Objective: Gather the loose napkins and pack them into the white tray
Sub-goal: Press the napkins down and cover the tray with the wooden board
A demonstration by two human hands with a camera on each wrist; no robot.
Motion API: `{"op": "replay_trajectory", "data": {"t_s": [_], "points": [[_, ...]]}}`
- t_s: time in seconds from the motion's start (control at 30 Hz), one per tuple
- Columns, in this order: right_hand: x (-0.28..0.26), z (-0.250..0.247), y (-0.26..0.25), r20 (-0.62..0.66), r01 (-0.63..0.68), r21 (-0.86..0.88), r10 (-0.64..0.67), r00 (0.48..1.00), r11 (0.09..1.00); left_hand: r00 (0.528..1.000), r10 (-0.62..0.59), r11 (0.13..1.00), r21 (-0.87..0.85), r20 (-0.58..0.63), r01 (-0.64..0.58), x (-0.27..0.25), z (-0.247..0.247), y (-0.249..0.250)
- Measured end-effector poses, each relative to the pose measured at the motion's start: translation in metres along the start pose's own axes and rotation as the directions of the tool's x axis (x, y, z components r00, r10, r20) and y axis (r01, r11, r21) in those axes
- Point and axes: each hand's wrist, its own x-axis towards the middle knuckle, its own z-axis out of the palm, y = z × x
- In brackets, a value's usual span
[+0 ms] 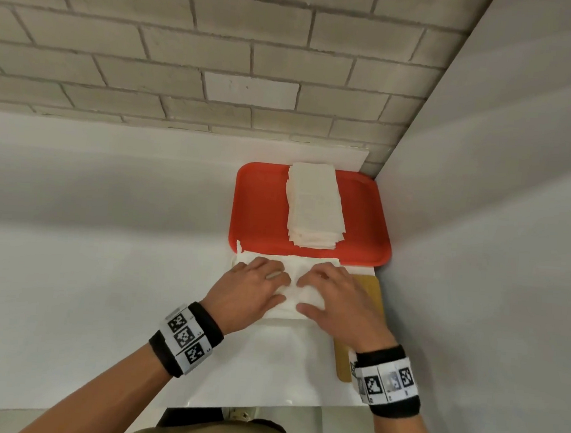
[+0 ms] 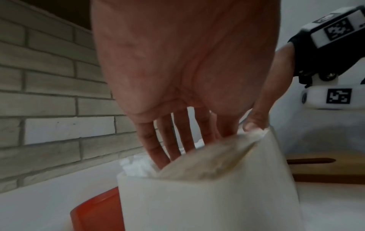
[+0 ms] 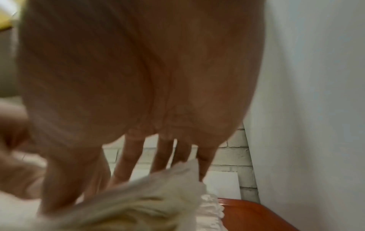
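Pressing napkins [image 1: 293, 297] into what looks like the white tray [image 2: 197, 203] near the desk's [image 1: 102, 270] right edge, the left hand [image 1: 254, 289] and right hand [image 1: 339, 299] are pushing with straight, slightly spread fingers [image 2: 158, 148]; uneven pressure is risking crumpled sheets springing out, or the tray skidding into the red tray [image 1: 264, 208] just behind.

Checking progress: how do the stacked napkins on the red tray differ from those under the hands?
The napkin stack lies untouched on the red tray; the handled napkins sit nearer, off it, under the left hand and right hand. The stack looks squared, the handled napkins rumpled. Both are white.
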Motion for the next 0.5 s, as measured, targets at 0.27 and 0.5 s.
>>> {"op": "replay_trajectory", "data": {"t_s": [0.27,0.5], "points": [[0.005,-0.017,0.013,0.051,-0.043,0.067,0.040,0.998,0.997,0.997,-0.055,0.997,0.058,0.047,0.052,-0.003,-0.014,-0.019],[0.007,-0.024,0.020,0.081,-0.135,0.015,0.133,0.988,0.991,0.997,-0.071,0.967,0.244,-0.040,0.079,-0.006,-0.009,-0.024]]}}
